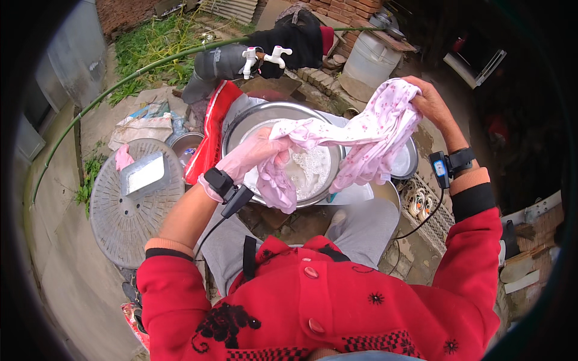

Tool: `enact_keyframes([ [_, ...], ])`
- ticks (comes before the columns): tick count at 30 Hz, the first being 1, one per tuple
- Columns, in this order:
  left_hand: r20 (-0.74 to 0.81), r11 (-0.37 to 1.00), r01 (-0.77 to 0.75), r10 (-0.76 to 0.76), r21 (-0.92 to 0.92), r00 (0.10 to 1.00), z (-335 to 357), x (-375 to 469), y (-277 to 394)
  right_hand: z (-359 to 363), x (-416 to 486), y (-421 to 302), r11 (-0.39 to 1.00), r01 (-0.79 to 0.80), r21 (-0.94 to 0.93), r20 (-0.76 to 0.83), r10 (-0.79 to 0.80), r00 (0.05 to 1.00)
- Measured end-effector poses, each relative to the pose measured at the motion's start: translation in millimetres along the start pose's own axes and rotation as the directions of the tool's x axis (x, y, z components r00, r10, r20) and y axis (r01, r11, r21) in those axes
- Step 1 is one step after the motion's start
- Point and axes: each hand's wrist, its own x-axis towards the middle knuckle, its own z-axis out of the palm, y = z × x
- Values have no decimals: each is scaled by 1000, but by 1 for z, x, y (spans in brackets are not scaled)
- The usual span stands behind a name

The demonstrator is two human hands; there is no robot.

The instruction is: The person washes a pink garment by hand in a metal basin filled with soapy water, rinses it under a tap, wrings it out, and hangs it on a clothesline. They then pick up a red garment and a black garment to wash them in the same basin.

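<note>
A wet, pale pink garment with a small floral print (356, 131) is stretched between my two hands. My left hand (266, 151), in a thin pink glove, grips one end over a round metal basin (229, 128) of sudsy water. Part of the cloth hangs below that hand, in front of the suds. My right hand (424, 99), without a glove, holds the other end higher up and to the right. Folds of the garment hang down from it past the basin's right rim.
Left of the basin, a round slatted stool (110, 221) bears a tray of white powder (144, 176) and a pink cloth (123, 157). White taps (271, 57) stand beyond the basin. A smaller metal basin (410, 155) and a wire basket with shoes (433, 225) lie right.
</note>
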Motion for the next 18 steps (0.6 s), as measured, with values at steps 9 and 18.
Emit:
enact_keyframes([
  [9, -11, 998, 27, -28, -61, 1000, 9, -1, 12, 1, 8, -3, 947, 105, -304, 275, -18, 961],
  [18, -55, 940, 3, -23, -341, 998, 0, -4, 29, 18, 15, -2, 957, -55, 286, -184, 111, 977],
])
